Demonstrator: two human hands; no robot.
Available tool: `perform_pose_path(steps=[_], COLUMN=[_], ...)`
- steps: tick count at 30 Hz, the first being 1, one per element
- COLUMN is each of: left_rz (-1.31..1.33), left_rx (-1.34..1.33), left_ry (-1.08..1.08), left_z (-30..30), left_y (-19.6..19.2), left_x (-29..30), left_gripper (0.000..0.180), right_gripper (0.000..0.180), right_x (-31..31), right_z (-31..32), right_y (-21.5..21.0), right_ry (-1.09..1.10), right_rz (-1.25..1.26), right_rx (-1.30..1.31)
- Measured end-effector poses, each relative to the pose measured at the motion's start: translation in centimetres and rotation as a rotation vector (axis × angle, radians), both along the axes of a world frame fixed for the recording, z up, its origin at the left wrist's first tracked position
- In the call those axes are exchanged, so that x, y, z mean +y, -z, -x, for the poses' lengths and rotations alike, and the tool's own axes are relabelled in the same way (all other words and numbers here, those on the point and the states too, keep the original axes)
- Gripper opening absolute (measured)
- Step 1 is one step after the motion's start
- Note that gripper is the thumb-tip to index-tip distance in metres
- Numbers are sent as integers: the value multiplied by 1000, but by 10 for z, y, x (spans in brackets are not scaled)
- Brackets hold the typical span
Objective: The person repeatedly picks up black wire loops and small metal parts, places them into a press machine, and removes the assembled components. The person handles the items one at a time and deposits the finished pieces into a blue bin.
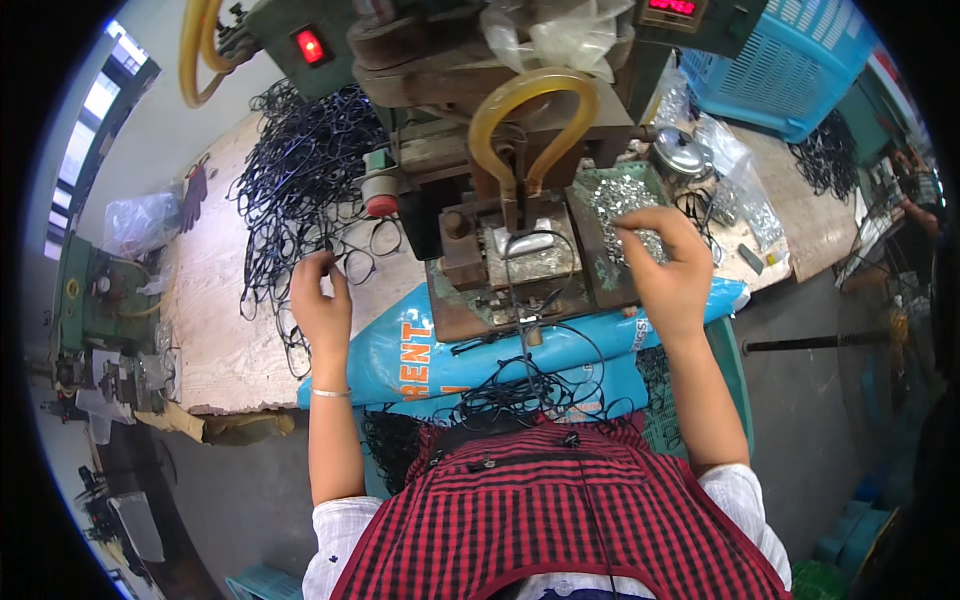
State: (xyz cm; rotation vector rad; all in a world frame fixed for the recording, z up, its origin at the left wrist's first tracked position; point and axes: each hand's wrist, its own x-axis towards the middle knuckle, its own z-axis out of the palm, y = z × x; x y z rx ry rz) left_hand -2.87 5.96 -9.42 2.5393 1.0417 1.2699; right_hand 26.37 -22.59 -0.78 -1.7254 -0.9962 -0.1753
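Observation:
My left hand (322,310) is curled at the edge of a tangled heap of thin black cords (310,165); its fingertips close on a black cord beside a loop. On the right, my right hand (675,275) hovers over a green tray (585,185) of small silvery metal pieces (625,200). Its thumb and index finger come together; anything between them is too small to make out. Between my hands stands a bench press (455,255) with a metal block (530,265) under its ram. A black cord loop (575,262) lies across the block and hangs toward me.
More black cords (530,390) lie on a blue printed sack (385,350) before my lap. A red button (381,205) sits left of the press. Behind the tray are a lidded metal pot (682,152) and a blue crate (770,65). A dark glove (194,195) lies far left.

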Motion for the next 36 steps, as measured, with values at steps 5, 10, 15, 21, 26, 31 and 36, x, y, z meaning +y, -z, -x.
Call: perform_pose_path(steps=[5, 10, 15, 21, 26, 31, 36], left_rz=[815, 868, 439, 401, 420, 447, 374], left_rx=[-700, -983, -845, -796, -760, -761, -707], left_ry=[237, 598, 788, 744, 718, 732, 683], left_z=[-22, -19, -60, -88, -88, -87, -91], left_y=[-29, -58, -151, -168, -175, -178, -178], left_x=[-23, -56, -101, -87, -91, -90, -89], left_gripper=[25, 21, 16, 15, 14, 12, 12], right_gripper=[29, 43, 54, 56, 58, 57, 57], right_x=[51, 58, 59, 63, 61, 55, 59], right_z=[23, 38, 41, 51, 57, 57, 56], right_y=[-24, -12, -24, -25, -26, -38, -38], right_ry=[-299, -263, -387, -420, -328, -356, -379], right_rz=[-95, -153, -177, -253, -226, -244, -179], right_rx=[386, 518, 699, 861, 542, 754, 794])
